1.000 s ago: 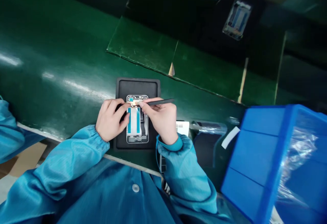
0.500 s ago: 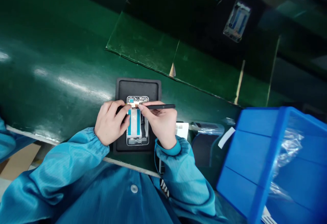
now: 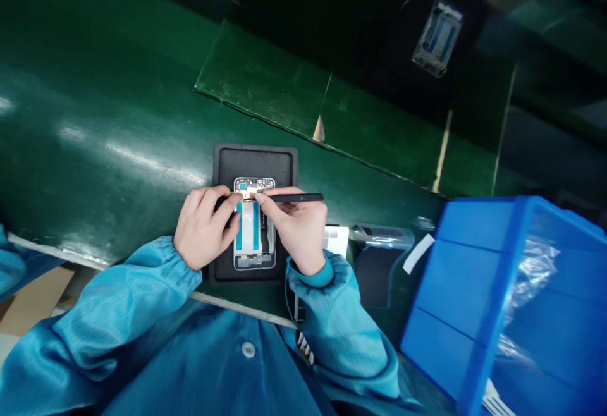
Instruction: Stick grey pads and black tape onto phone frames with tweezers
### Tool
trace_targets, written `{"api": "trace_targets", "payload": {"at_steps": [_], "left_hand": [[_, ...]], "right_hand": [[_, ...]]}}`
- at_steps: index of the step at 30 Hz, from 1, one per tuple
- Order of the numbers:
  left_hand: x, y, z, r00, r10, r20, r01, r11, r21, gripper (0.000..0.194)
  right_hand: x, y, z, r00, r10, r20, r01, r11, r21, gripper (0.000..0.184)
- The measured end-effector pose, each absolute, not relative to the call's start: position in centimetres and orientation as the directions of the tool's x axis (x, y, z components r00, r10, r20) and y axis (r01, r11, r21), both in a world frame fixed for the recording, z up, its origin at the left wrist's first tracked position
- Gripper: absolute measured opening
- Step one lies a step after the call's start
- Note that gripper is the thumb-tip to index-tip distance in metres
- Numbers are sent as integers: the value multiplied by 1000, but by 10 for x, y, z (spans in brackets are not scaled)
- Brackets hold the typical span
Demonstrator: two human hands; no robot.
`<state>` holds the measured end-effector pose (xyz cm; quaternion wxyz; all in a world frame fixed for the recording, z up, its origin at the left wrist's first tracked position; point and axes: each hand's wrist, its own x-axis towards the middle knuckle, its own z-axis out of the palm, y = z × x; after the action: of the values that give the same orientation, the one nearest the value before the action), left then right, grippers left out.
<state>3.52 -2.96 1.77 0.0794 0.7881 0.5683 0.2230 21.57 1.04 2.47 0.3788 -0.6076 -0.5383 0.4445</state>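
- The right hand [image 3: 303,229]: thumb and fingertips are gripping a slim black tool [image 3: 303,198], its shaft lying nearly level; whether its tip is pinching anything is too small to tell.
- The left hand [image 3: 202,229]: fingers are curling, with the index fingertip meeting the phone's upper left edge; cannot tell whether they are pinching anything.
- An opened smartphone [image 3: 250,229] is lying flat in a black tray [image 3: 256,162], both hands' fingertips converging near its upper end.
- Judgement: good work here is depending on light, small tool movements, with the left fingertips bracing rather than pressing hard.
- A low shaft is probably favouring control; a slipping tip could be scratching the gold-coloured part [image 3: 249,195] or catching the dark flex cable [image 3: 265,229] below it.
- The tray is sitting on a green bench [image 3: 156,119], a blue bin [image 3: 465,258] standing well apart to the right.
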Motion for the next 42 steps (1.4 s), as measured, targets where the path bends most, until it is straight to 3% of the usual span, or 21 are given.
{"api": "trace_targets", "payload": {"at_steps": [10,15,21,23,25,27,30,33,37,40,42], "left_hand": [[34,-30,17,261,930,258,867,-343,361,32],[36,-32,24,334,911,243,895,-387,221,37],[36,-30,38,454,876,163,881,-468,63,40],[31,-28,37,364,912,191,918,-386,89,39],[27,-28,34,166,966,199,970,-196,145,43],[25,-27,31,12,994,112,982,-33,184,42],[25,-22,36,-28,993,-115,984,47,170,33],[10,-9,50,-90,964,-250,994,104,44,32],[-58,16,71,-245,929,-279,965,207,-159,34],[-114,43,83,-446,861,-243,881,376,-286,34],[-124,65,91,-514,854,-77,829,472,-301,40]], "right_hand": [[216,9,23,28,995,-92,378,-96,-921,14],[216,8,26,11,995,-97,378,-94,-921,15],[234,-4,40,290,957,-23,265,-104,-959,17],[245,-16,41,369,929,-10,249,-109,-962,18],[256,-30,39,419,908,-23,239,-135,-962,19],[264,-43,36,442,895,-53,229,-170,-958,20],[272,-57,35,443,891,-103,203,-212,-956,20],[278,-62,38,455,880,-138,165,-235,-958,19],[288,-66,42,449,881,-152,100,-218,-971,17],[296,-71,43,410,901,-145,59,-184,-981,14],[302,-73,41,394,909,-138,40,-167,-985,12]]}}
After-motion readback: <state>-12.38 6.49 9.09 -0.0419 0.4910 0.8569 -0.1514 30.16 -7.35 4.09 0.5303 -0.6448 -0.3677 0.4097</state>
